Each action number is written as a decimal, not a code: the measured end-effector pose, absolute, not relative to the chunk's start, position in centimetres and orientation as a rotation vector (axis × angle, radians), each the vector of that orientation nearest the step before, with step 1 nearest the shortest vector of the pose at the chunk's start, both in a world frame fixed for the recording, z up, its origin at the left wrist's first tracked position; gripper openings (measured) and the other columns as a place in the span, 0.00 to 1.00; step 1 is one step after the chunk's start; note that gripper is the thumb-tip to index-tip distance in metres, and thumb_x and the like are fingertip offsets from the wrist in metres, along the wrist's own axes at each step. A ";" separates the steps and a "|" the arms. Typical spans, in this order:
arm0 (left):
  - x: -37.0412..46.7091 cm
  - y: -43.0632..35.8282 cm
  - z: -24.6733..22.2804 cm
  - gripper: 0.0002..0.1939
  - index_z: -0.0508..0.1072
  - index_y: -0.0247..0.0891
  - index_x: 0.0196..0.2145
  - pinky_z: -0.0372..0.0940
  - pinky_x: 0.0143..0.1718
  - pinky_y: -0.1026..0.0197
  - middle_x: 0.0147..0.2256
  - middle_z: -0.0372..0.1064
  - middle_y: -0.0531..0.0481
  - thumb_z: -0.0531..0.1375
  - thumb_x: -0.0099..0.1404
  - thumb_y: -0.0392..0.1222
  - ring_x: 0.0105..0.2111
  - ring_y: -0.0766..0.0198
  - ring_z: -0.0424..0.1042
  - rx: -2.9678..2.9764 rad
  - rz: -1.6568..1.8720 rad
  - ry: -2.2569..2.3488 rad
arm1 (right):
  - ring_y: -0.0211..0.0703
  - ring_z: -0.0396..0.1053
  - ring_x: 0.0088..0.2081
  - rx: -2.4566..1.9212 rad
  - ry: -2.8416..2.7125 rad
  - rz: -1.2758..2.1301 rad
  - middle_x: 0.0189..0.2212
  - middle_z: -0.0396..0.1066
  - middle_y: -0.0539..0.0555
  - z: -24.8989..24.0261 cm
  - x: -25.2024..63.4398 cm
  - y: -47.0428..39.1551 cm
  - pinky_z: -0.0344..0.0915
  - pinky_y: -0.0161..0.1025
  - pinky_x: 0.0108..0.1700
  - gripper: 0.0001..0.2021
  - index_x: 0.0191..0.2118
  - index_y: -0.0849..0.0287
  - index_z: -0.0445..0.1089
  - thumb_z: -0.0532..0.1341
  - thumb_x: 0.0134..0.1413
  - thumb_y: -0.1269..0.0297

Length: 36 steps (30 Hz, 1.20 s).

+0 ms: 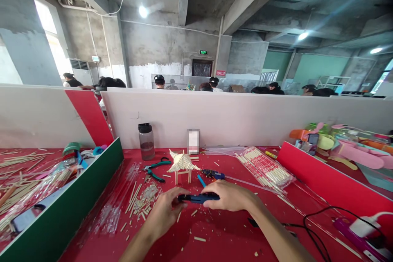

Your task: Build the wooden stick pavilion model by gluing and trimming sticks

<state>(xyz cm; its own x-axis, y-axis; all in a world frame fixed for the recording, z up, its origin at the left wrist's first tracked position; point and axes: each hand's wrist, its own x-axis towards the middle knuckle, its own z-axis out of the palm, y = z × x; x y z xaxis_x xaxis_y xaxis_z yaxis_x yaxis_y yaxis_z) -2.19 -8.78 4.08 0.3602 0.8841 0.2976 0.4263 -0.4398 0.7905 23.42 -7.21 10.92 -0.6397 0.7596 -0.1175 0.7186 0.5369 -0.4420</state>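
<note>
Both hands hold a slim dark blue object [198, 198] level above the table; it looks like a phone seen edge-on, though its kind is not certain. My left hand [167, 208] grips its black left end. Over its right end, the fingers of my right hand [230, 196] are closed. Just beyond stands a small pavilion model [183, 161] of thin wooden sticks, with a curved roof on legs. A blue and black glue gun [215, 174] lies right of the model, near a light blue stick [201, 180]. Green-handled pliers [156, 175] lie to its left.
Wood scraps [147, 198] and plastic wrap [110, 215] litter the red table left. A dark bottle [146, 142] stands by the white partition [245, 118]. Bundled sticks [267, 168] lie right, near a purple power strip [353, 233] with black cable. Green [70, 208] and red [331, 180] dividers flank me.
</note>
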 end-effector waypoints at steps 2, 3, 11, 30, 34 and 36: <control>-2.4 -8.8 4.2 0.13 0.78 0.41 0.43 0.68 0.38 0.63 0.38 0.78 0.49 0.60 0.61 0.36 0.34 0.61 0.75 2.016 0.979 1.136 | 0.49 0.73 0.43 -1.309 -2.663 0.707 0.43 0.79 0.55 11.0 23.4 -7.3 0.62 0.38 0.44 0.19 0.51 0.53 0.76 0.60 0.60 0.51; -2.4 -8.8 4.2 0.13 0.78 0.41 0.43 0.69 0.38 0.63 0.38 0.79 0.49 0.60 0.61 0.36 0.34 0.61 0.75 2.015 0.977 1.137 | 0.50 0.72 0.43 -1.315 -2.658 0.708 0.43 0.79 0.55 11.0 23.4 -7.4 0.62 0.37 0.44 0.19 0.51 0.53 0.76 0.60 0.60 0.51; -2.8 -8.4 4.2 0.14 0.79 0.43 0.45 0.71 0.45 0.61 0.47 0.77 0.45 0.57 0.65 0.35 0.43 0.58 0.77 2.226 1.022 1.109 | 0.53 0.71 0.49 -1.306 -2.610 0.728 0.49 0.77 0.57 10.1 23.3 -7.1 0.63 0.40 0.47 0.20 0.53 0.53 0.75 0.58 0.62 0.50; -4.4 -7.1 2.5 0.17 0.77 0.42 0.47 0.69 0.45 0.61 0.44 0.78 0.46 0.53 0.65 0.31 0.43 0.58 0.77 2.368 0.933 1.157 | 0.56 0.77 0.41 -1.528 -2.621 0.216 0.37 0.79 0.63 7.1 19.7 -8.5 0.62 0.40 0.40 0.27 0.39 0.62 0.76 0.45 0.70 0.50; -4.6 -6.7 1.9 0.19 0.78 0.42 0.47 0.69 0.49 0.60 0.48 0.78 0.46 0.53 0.65 0.30 0.46 0.57 0.77 2.419 0.933 1.171 | 0.57 0.78 0.40 -1.584 -2.621 0.113 0.37 0.80 0.66 6.0 19.0 -8.4 0.63 0.41 0.41 0.29 0.40 0.64 0.77 0.43 0.71 0.50; -4.7 -6.5 1.8 0.20 0.78 0.42 0.46 0.69 0.48 0.60 0.47 0.78 0.47 0.53 0.64 0.28 0.45 0.57 0.77 2.437 0.917 1.182 | 0.58 0.78 0.40 -1.593 -2.631 0.100 0.37 0.80 0.66 5.7 18.7 -8.4 0.64 0.42 0.41 0.30 0.40 0.65 0.77 0.43 0.71 0.50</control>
